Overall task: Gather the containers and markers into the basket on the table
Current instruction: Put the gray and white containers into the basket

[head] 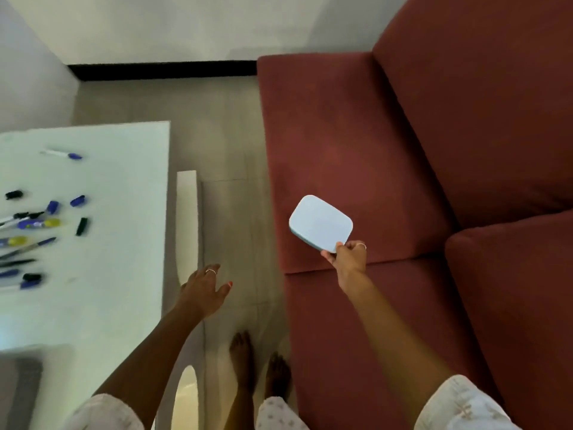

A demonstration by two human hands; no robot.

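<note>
My right hand [348, 259] pinches one corner of a pale blue, rounded rectangular container [319, 223] and holds it above the red sofa seat. Over the floor between table and sofa, my left hand [206, 288] hangs with fingers spread and nothing in it. Several markers [34, 225] with blue, black and yellow parts lie scattered on the left part of the white table [124, 243], and one lone blue-capped marker [62, 154] lies farther back. A grey shape [21, 386] at the table's near left corner is too blurred to identify.
A dark red sofa [403, 135] fills the right side, its cushion [511, 290] at the lower right. A narrow strip of beige floor [232, 212] runs between table and sofa, where my bare feet [257, 364] stand. A white wall with a black skirting closes the back.
</note>
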